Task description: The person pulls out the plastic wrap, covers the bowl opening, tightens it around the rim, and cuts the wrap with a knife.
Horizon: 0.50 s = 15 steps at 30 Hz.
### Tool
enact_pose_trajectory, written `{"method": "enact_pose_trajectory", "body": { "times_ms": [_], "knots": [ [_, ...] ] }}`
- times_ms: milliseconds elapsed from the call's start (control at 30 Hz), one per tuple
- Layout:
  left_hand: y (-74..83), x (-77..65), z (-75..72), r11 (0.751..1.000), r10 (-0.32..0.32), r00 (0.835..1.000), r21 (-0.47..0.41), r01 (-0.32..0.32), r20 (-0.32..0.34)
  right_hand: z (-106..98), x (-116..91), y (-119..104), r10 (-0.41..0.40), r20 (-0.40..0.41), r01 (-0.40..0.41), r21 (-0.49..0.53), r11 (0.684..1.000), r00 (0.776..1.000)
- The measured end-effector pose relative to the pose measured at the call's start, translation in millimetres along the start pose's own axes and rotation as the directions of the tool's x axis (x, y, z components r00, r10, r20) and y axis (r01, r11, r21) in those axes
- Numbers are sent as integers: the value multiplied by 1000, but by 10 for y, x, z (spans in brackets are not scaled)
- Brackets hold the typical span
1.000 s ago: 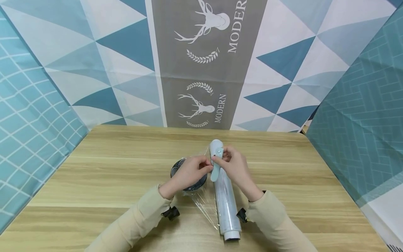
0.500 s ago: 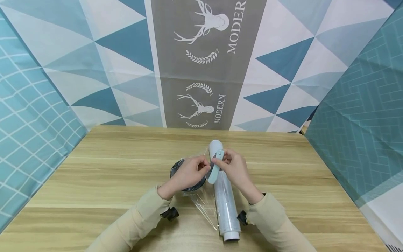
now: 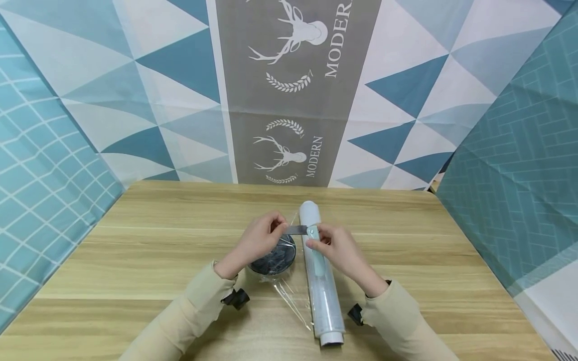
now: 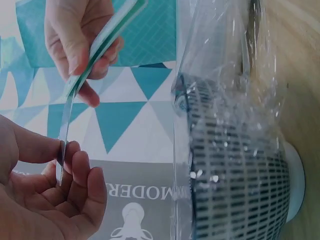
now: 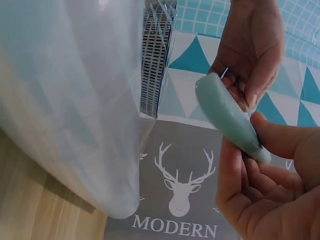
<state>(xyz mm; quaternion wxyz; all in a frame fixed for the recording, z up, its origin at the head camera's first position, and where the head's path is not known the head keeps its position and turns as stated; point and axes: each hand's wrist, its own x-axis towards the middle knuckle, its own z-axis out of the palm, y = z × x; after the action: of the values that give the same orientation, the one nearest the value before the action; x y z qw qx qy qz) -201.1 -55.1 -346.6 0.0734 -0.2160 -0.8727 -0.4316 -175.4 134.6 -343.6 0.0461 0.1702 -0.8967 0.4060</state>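
My right hand (image 3: 340, 250) grips the mint-green handle of a folding knife (image 3: 318, 258) near its pivot, thumb on one side and fingers on the other. The blade (image 3: 296, 230) stands swung out sideways from the handle. Its far end is pinched between the thumb and fingers of my left hand (image 3: 259, 238). In the left wrist view the thin blade (image 4: 66, 120) runs between both hands, above table height. Below my left hand sits a dark patterned bowl (image 3: 273, 258) with cling film stretched over it. A roll of cling film (image 3: 328, 306) lies beneath the knife handle.
A creased sheet of film (image 3: 289, 298) spans from the bowl to the roll across the wooden table (image 3: 135, 260). Patterned cloth walls (image 3: 180, 100) rise behind the table and along both sides.
The knife has gone from nearly folded to having its blade swung out from the handle. My left hand has moved left and up with the blade tip, uncovering more of the bowl.
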Motion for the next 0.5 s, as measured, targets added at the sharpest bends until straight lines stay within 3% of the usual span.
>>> {"method": "enact_pose_trajectory", "body": {
  "times_ms": [167,367,500],
  "knots": [
    [22,-13,-29,998,47,999,33,-46,-15,-33,-47,-17,-77,117,86,-72,994,990],
    [34,-5,-17,989,136,990,65,-134,-30,-51,-78,-40,-93,253,124,-110,986,963],
    [34,3,2,977,200,979,88,-196,-40,-41,-93,-37,-100,303,138,-105,985,948]
  ]
}}
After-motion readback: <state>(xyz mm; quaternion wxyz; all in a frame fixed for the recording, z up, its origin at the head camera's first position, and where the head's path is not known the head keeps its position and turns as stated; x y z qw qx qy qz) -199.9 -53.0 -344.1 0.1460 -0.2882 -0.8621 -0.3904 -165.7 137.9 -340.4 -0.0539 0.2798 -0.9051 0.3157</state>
